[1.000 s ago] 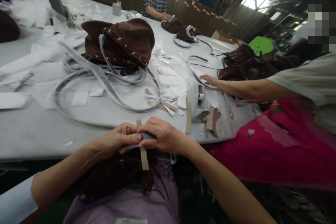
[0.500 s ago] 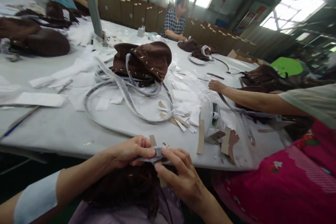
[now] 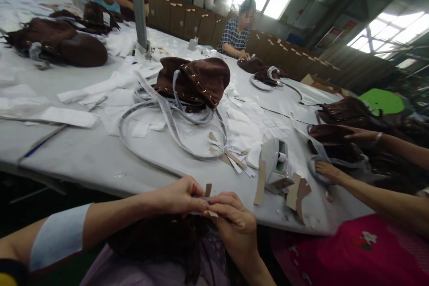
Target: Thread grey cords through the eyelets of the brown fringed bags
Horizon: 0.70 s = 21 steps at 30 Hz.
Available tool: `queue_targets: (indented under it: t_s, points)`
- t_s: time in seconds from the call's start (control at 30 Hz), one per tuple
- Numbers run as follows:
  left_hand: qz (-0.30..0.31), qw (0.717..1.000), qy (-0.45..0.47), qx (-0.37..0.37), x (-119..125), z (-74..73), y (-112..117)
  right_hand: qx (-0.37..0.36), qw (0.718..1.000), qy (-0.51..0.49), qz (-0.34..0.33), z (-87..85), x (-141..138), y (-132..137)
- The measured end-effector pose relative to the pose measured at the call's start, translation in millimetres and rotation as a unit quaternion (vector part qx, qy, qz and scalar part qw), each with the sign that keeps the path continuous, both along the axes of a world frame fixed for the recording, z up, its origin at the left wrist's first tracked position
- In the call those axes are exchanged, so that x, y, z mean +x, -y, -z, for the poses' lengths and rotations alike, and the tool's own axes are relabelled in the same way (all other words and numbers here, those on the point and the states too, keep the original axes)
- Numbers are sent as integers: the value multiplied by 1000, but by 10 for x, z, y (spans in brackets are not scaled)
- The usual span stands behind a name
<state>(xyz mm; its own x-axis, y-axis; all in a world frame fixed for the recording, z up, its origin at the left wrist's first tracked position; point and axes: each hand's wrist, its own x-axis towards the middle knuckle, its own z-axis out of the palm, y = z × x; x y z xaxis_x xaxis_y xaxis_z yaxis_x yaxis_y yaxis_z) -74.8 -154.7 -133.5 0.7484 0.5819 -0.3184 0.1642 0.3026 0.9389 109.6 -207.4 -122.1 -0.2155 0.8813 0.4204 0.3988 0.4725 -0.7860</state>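
My left hand (image 3: 190, 195) and my right hand (image 3: 231, 214) meet just in front of the table edge. Both are closed on a plastic-wrapped strap (image 3: 205, 198), which the fingers mostly hide. A small tan strip (image 3: 212, 214) pokes out by my right fingers, and a brown tab (image 3: 208, 189) stands up behind them. Below my hands, dark brown bag material (image 3: 154, 237) lies on my lap, in shadow. Ahead on the table sits a brown drawstring bag (image 3: 201, 80) with gold eyelets; its long strap (image 3: 147, 156), covered in clear film, curves toward my left hand.
White paper pieces (image 3: 241, 120) and card strips (image 3: 234, 158) lie around the bag. A tape dispenser (image 3: 275, 161) stands right of centre. At right, a co-worker's hands (image 3: 330, 172) handle another brown bag (image 3: 331, 138). A metal post (image 3: 139, 13) rises from the table.
My fingers have closed in around the strap, covering the film that showed between them. The co-worker's arm at right has drawn back to the bag there. My view has shifted slightly left.
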Motion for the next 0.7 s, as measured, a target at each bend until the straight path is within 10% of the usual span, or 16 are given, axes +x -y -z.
queue_targets:
  t_s: [0.4, 0.7]
  points:
    - [33, 999, -13, 10, -40, -163, 50, -261, 964, -46, 20, -132, 93, -115]
    - [66, 997, 15, 47, -10, -210, 78, -448, 885, -122, -40, -177, 177, -244]
